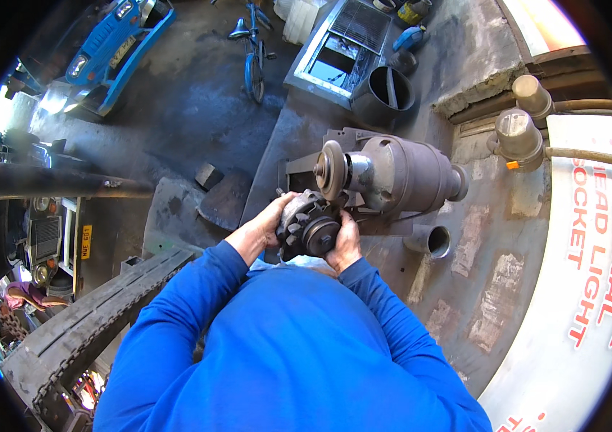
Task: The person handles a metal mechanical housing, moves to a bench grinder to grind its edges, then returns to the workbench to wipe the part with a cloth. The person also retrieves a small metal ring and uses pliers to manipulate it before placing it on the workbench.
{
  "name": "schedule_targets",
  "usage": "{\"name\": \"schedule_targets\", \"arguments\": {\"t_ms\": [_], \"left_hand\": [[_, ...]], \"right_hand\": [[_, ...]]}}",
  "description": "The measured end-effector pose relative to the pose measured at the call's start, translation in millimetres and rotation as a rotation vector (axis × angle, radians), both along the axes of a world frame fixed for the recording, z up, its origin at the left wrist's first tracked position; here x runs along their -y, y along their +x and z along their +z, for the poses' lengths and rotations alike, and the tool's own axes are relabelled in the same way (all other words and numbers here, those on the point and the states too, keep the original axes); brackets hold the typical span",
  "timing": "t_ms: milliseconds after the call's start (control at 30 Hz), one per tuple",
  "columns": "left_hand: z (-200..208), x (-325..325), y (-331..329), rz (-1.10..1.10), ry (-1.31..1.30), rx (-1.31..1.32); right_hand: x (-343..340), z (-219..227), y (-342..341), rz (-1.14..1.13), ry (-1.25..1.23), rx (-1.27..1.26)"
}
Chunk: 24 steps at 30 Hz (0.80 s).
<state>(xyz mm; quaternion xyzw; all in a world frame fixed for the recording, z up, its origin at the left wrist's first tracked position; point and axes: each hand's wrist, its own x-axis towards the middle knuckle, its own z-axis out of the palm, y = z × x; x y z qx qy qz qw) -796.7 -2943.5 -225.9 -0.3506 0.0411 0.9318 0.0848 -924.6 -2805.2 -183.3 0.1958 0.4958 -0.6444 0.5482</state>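
Between both hands I hold an alternator (304,229), a dark round body with a fan and a grooved pulley facing up toward me. My left hand (275,218) is closed around its left side, fingers wrapped over the lighter metal casing. On the opposite side my right hand (347,243) grips the edge near the pulley. Just beyond it is a worn wheel (332,171) on the shaft of a large grey electric motor (408,175). The alternator's far edge lies right at the wheel's lower rim; whether they touch I cannot tell.
A short open pipe (437,242) stands right of the motor. Farther off are a black bucket (391,90), a metal-framed box (338,50) and a blue bicycle (253,61). A chain-lined beam (97,317) runs at lower left. A white signboard (572,288) curves along the right.
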Motion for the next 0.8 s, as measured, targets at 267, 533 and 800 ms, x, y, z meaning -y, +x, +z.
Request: {"name": "schedule_targets", "arguments": {"t_ms": [267,533,800], "left_hand": [[-1,-7,-15,-0.049,0.030,0.029],[12,-7,-14,-0.052,-0.014,-0.008],[37,-14,-14,-0.151,-0.134,0.156]], "right_hand": [[-12,6,-3,-0.051,0.080,0.097],[-16,2,-1,-0.072,0.026,0.124],[-33,-11,8,-0.083,-0.016,0.145]]}}
